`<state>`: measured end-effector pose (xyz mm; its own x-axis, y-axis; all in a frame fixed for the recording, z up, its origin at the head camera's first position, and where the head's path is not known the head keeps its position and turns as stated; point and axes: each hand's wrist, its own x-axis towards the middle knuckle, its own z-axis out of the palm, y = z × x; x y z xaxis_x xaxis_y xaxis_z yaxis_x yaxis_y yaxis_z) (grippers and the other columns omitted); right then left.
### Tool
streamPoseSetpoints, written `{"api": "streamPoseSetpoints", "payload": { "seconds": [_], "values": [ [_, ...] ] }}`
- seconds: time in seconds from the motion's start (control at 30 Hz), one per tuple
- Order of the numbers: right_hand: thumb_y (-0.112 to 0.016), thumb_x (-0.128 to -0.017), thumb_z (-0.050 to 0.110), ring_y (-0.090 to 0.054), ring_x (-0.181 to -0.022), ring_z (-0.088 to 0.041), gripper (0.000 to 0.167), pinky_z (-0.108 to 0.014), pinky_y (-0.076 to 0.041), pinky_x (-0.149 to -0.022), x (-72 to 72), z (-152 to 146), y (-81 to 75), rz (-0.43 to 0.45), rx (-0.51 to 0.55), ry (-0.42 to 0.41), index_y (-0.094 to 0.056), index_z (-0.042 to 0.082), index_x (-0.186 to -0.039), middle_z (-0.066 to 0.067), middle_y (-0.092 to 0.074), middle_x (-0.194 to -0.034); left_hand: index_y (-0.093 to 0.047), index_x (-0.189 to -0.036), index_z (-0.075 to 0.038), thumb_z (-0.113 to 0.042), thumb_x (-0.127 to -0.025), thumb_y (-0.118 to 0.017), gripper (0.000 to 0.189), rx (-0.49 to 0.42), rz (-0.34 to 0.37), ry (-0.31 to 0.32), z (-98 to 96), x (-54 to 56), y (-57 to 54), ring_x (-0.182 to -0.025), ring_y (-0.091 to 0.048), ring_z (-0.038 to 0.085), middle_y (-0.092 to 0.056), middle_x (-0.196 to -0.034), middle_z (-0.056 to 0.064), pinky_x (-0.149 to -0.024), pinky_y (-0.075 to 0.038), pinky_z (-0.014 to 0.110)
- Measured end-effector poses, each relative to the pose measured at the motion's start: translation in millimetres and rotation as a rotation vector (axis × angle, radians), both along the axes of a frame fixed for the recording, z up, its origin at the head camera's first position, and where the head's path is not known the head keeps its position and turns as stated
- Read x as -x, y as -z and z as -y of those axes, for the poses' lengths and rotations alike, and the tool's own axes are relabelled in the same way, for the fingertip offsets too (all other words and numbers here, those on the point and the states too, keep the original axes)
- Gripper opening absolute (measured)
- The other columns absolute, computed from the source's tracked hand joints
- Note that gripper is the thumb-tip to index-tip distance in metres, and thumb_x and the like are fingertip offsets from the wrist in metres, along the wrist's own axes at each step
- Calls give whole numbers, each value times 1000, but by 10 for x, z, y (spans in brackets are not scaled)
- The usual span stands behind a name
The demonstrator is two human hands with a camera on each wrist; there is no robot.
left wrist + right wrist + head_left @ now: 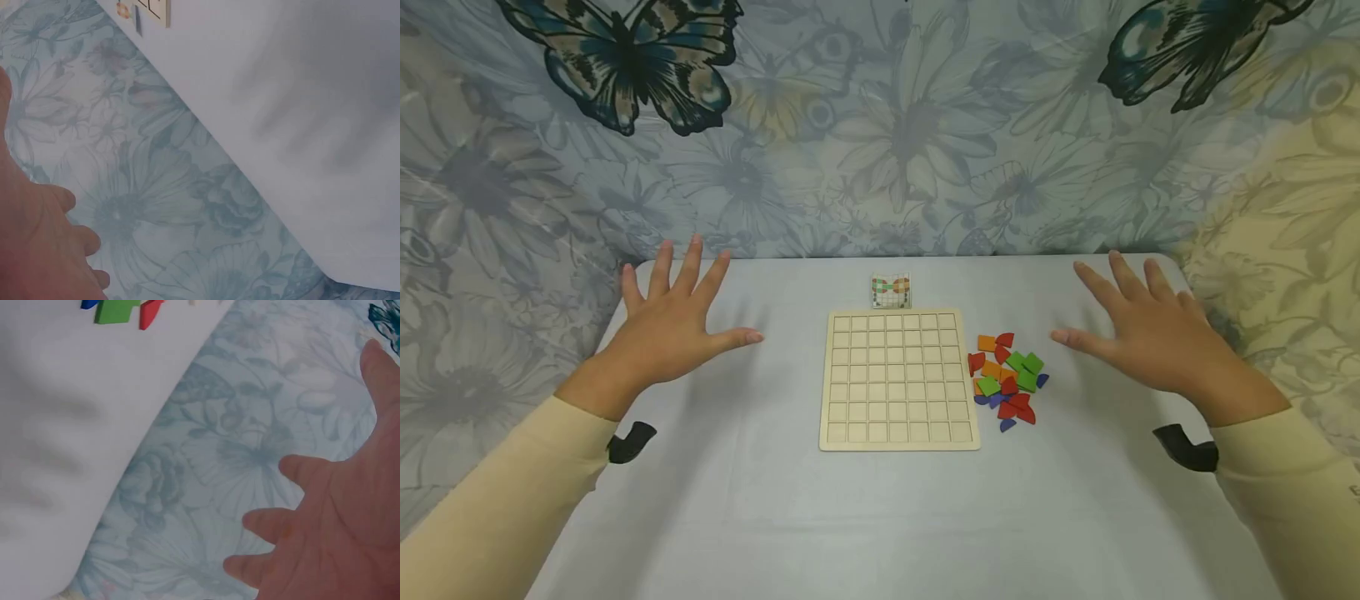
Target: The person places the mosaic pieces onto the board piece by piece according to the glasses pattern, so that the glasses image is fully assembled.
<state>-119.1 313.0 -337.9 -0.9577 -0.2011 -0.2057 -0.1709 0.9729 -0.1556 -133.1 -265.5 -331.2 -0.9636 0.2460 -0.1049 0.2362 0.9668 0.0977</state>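
Note:
Both hands are held above the white table with fingers spread, and neither holds anything. On the left side is my left hand [672, 333], thumb pointing toward the middle. My right hand [1150, 333] mirrors it on the right, its thumb nearest a loose pile of coloured pieces. Between them lies a square wooden grid board [897, 375] with bare cells. Right beside the board are flat red pieces [1020, 402], green pieces [1027, 380], orange pieces [987, 342] and blue pieces [1007, 425]. A small pattern card [891, 292] sits at the board's far edge.
A white cloth covers the table [760, 517]. Behind it hangs a flower-patterned cloth [917, 150] with large butterflies [625, 67]. Black straps [631, 442] show at both wrists. In the right wrist view, a green piece [115, 311] lies near the top edge.

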Motion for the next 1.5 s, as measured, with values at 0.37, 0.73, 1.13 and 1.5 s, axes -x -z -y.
{"api": "streamPoseSetpoints", "payload": {
  "seconds": [0.37,0.73,1.13,1.5],
  "values": [
    [-58,-110,55,1,-158,-61,95,-93,-9,-107,-1,-74,-35,5,249,-24,-4,14,-177,-28,5,-178,0,-177,-19,-76,-100,-59,113,-233,-41,65,5,-16,-50,-162,20,41,15,-180,9,-118,17,77],
    [-50,-116,23,-13,-162,-43,70,-48,-6,-130,-71,-97,102,-64,749,-196,-16,12,-176,-19,-16,-179,-9,-176,-7,-89,-95,-42,119,-977,-97,254,-12,-65,65,-165,2,38,-5,-181,17,-125,14,62],
    [-46,-116,38,-42,-146,-31,63,-28,-37,-111,-79,-9,241,-109,1088,-216,-31,20,-174,-18,-37,-168,-22,-176,-17,-83,-96,-57,109,-1654,115,299,-147,-102,197,-160,-29,38,-34,-174,13,-129,-7,60],
    [-51,-112,29,-52,-137,-36,60,-28,-45,-107,-95,170,466,-148,1156,-150,-40,18,-170,-20,-52,-157,-20,-176,-15,-87,-99,-41,108,-1723,147,281,-352,-176,670,-156,-38,38,-37,-171,17,-128,-14,61]
  ]
}}
